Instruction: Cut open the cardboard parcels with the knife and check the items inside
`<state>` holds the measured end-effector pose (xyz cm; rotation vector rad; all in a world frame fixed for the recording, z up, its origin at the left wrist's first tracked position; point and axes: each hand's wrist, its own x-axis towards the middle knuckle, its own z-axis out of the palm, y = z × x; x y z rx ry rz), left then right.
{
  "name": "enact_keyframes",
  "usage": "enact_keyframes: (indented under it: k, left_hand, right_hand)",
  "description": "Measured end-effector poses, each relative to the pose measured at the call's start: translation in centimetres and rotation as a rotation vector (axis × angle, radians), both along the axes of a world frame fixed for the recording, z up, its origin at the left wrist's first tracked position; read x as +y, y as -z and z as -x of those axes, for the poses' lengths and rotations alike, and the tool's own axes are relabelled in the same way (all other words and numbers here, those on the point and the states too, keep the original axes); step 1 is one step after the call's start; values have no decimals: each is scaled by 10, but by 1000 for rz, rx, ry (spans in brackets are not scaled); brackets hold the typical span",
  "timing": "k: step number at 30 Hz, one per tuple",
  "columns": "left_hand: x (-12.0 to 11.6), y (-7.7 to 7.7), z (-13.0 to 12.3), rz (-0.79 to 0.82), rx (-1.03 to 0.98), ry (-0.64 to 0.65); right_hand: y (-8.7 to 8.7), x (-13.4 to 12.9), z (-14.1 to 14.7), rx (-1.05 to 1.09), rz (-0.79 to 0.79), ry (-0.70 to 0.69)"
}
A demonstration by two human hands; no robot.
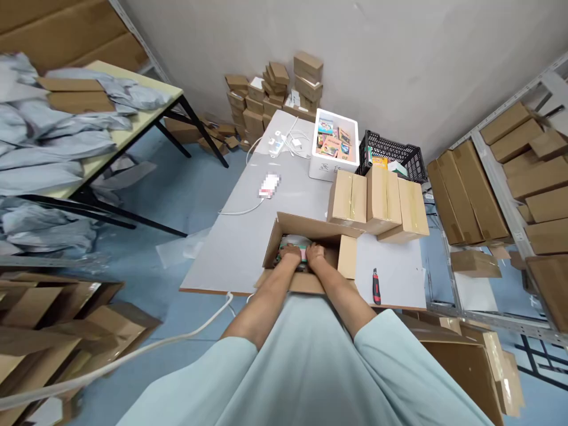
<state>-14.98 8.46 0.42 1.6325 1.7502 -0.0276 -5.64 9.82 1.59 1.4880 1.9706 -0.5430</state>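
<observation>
I have both arms down in the open carton (347,258), which sits at the near edge of the table (235,251). My left hand (290,252) is at the left part of a green, pink and whitish pack (303,253) inside it, my right hand (315,253) at the right part. The hands are a little apart with the pack between them; my fingertips are hidden, so I cannot tell whether I grip it or only press on it. I take the step in hand to be settling or handling this pack inside the carton. As I judge it, the next move calls for even pressure from both sides, wrists kept off the raised flaps.

Counting the table: one open carton, near; three closed cartons (384,198) in a row to the right and farther off; one white foam box (333,168) beyond them, with several colourful packets (331,146), too overlapped to count; one black crate (410,155) right of that box; one red-and-black cutter (376,287) near right; one blurred device (270,185) with a cable, left of middle; one power strip (277,144) at the far left.
</observation>
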Motion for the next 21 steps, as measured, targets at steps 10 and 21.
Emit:
enact_keyframes:
  k: [10, 21]
  left_hand:
    - [-10, 9, 9, -32, 148, -134]
    - [-67, -47, 41, -513, -218, -161]
  right_hand:
    - [2, -14, 4, 78, -58, -95]
    - [-89, -63, -33, 9, -309, -191]
